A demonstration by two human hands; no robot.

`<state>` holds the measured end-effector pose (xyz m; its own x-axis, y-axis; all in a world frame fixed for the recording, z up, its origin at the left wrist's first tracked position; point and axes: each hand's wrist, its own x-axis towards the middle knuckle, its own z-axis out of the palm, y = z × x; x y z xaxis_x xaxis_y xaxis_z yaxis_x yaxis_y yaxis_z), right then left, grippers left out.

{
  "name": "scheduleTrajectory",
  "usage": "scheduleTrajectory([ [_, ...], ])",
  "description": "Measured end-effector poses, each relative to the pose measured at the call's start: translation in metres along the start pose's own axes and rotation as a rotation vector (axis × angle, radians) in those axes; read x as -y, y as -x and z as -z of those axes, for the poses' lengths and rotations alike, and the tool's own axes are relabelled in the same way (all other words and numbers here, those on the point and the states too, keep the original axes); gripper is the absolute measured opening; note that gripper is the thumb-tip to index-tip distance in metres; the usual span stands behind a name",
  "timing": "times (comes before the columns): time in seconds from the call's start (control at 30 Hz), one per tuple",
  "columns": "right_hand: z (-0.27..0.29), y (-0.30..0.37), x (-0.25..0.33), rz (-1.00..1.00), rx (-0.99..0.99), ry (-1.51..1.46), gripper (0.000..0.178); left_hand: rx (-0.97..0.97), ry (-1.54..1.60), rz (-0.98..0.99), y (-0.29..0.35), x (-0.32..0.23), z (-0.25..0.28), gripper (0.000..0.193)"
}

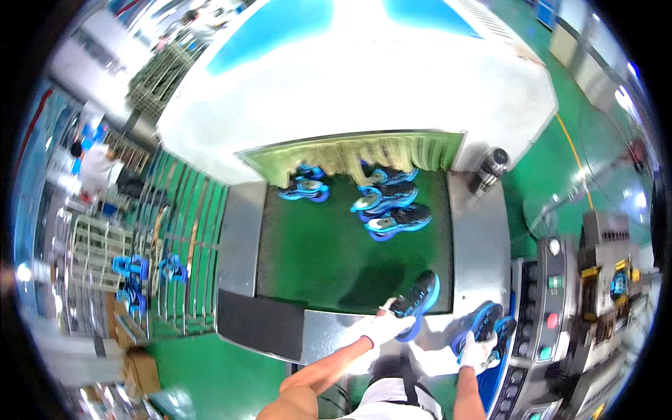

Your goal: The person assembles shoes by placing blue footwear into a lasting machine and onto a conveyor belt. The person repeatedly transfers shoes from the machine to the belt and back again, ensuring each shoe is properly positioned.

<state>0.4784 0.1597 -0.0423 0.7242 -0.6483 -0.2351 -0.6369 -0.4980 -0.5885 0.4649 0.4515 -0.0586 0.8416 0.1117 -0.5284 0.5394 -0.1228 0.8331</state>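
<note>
My left hand (380, 327), in a white glove, is closed on a black-and-blue sneaker (422, 295) over the near right corner of the green conveyor belt (308, 259). My right hand (477, 352), also gloved in white, grips a second sneaker (484, 320) by the metal frame's right side. Tight beside it is another blue sneaker (504, 330); whether that hand touches it too, I cannot tell. Further up the belt, several sneakers (397, 221) stand on the right, and a pair (306, 189) on the left. Some are partly under the fringed curtain (350, 152).
A white tunnel machine (350, 91) rises behind the belt. A dark flask (490, 170) stands on the right metal ledge (479, 238). A control panel (551, 301) with buttons is at right. On the left, a metal rack (183, 245) holds blue shoes (131, 280). Another person (101, 168) is far left.
</note>
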Motion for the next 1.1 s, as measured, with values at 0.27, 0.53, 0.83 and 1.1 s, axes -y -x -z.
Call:
scheduleTrajectory([
  [0.27,0.096,0.063,0.026,-0.207,0.131,-0.742,0.077,0.043,-0.487,0.029,0.018,-0.056,0.014,0.059],
  [0.53,0.229,0.270,-0.084,-0.306,-0.549,-0.659,0.076,0.863,-1.064,-0.239,0.219,-0.157,-0.132,0.060],
  [0.83,0.328,0.518,-0.193,-0.761,-1.561,-1.013,0.071,1.573,-1.181,-0.894,0.467,-0.090,-0.250,0.064],
  [1.1,0.427,0.717,-0.308,-1.365,-1.903,-0.008,0.079,2.292,-0.700,-0.875,0.773,0.019,-0.376,0.067],
])
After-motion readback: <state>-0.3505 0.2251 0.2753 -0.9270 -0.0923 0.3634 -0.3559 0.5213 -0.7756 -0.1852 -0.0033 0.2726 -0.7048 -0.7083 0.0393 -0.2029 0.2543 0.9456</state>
